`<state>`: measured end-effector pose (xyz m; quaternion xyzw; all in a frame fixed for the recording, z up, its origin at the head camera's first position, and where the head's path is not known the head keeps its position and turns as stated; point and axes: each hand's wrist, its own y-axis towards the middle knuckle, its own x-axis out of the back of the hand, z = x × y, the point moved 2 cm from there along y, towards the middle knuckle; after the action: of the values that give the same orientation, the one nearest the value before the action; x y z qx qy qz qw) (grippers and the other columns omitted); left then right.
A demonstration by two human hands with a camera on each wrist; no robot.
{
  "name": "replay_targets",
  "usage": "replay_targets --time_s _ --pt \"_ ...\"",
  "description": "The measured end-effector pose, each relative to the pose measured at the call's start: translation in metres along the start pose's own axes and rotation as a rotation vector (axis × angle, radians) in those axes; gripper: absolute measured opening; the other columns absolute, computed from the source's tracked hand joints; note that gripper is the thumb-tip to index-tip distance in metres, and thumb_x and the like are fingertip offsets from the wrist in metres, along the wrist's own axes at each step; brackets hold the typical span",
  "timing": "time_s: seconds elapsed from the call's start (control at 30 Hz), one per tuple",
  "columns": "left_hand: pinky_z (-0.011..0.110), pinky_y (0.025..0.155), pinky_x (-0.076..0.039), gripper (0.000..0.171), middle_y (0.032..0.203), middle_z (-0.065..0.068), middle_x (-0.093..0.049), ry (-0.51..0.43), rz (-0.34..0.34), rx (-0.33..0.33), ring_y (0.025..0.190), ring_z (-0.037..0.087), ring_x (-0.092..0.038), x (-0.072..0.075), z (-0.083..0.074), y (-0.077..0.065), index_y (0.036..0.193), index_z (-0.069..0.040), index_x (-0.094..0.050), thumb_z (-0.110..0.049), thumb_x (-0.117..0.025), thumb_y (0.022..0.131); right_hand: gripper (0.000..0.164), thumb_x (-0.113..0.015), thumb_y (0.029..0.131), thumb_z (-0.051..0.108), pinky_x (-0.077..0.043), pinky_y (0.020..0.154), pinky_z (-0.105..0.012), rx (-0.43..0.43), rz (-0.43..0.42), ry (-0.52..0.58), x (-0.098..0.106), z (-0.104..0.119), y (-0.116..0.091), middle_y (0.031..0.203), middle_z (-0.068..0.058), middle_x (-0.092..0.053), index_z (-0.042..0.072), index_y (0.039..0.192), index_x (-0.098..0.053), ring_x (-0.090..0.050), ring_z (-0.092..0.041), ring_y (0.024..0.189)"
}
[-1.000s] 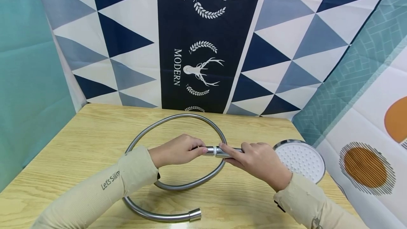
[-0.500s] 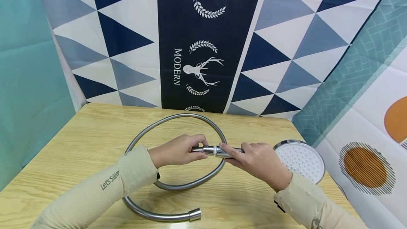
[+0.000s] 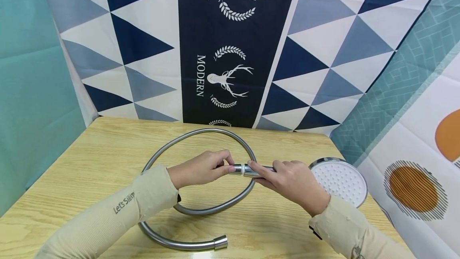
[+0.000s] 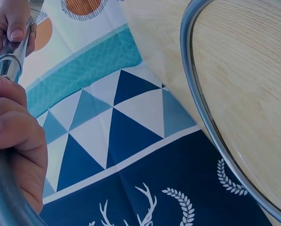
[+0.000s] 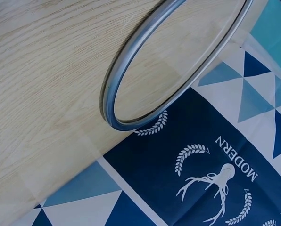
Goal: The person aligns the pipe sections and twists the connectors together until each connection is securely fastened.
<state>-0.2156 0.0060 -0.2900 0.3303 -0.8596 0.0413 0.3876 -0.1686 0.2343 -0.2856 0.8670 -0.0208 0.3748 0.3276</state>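
Observation:
In the head view, my right hand (image 3: 292,182) grips the chrome handle of a shower head (image 3: 339,181), whose round white nozzle face shows beyond the wrist. My left hand (image 3: 202,169) pinches a chrome connector nut (image 3: 236,169) at the end of a metal shower hose (image 3: 206,131). That nut meets the handle's end, with a thin white ring (image 3: 243,170) between them. From the left wrist, curled left fingers (image 4: 18,122) show around the hose end, with the right hand (image 4: 11,28) on the handle beyond.
The hose loops over the wooden table (image 3: 108,163); its other end fitting (image 3: 220,242) lies near the front edge. Patterned cloth (image 3: 230,51) hangs behind the table, a teal cloth (image 3: 36,71) at the left, and a printed white cloth (image 3: 413,151) at the right.
Half a second ago the left thumb and fingers were spread around the connector; they have closed on it again. The right hand and the shower head hold still.

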Motion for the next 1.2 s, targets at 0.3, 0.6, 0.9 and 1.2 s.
replay_targets --time_s 0.3,0.6,0.9,1.2 --pt "0.019 0.05 -0.029 0.021 0.062 -0.007 -0.039 0.03 0.008 0.004 0.051 0.003 -0.033 -0.0005 -0.0012 0.0024 0.101 0.002 -0.066 -0.015 -0.054 0.099 0.046 -0.031 0.105 0.043 -0.017 0.037 -0.017 0.016 -0.015 -0.012 0.0008 -0.0017 -0.0012 0.05 0.002 -0.034 0.018 0.12 -0.066 -0.021 -0.005 0.038" --pt "0.019 0.05 -0.031 0.019 0.063 -0.007 -0.042 0.004 -0.005 -0.009 0.052 0.003 -0.035 0.0003 -0.0006 0.0018 0.104 0.002 -0.066 -0.014 -0.058 0.097 0.047 -0.03 0.104 0.044 -0.016 0.037 -0.017 0.027 -0.015 -0.006 0.0011 -0.0031 0.0002 0.05 0.002 -0.032 0.018 0.119 -0.066 -0.02 -0.005 0.038" --pt "0.02 0.05 -0.032 0.012 0.061 -0.007 -0.042 -0.039 -0.006 -0.034 0.052 0.003 -0.036 0.0012 0.0017 0.0 0.099 -0.003 -0.064 -0.013 -0.064 0.093 0.046 -0.03 0.104 0.044 -0.016 0.037 -0.018 0.03 -0.012 -0.004 0.0016 -0.0026 0.0009 0.05 0.002 -0.032 0.018 0.119 -0.065 -0.019 -0.005 0.038" --pt "0.02 0.051 -0.033 0.016 0.062 -0.008 -0.045 -0.06 -0.004 -0.045 0.053 0.003 -0.038 0.0008 0.0021 0.0004 0.098 -0.003 -0.061 -0.015 -0.068 0.09 0.046 -0.03 0.105 0.043 -0.016 0.037 -0.017 0.025 -0.01 0.005 0.0017 -0.0021 -0.0004 0.05 0.002 -0.032 0.018 0.119 -0.066 -0.018 -0.005 0.039"
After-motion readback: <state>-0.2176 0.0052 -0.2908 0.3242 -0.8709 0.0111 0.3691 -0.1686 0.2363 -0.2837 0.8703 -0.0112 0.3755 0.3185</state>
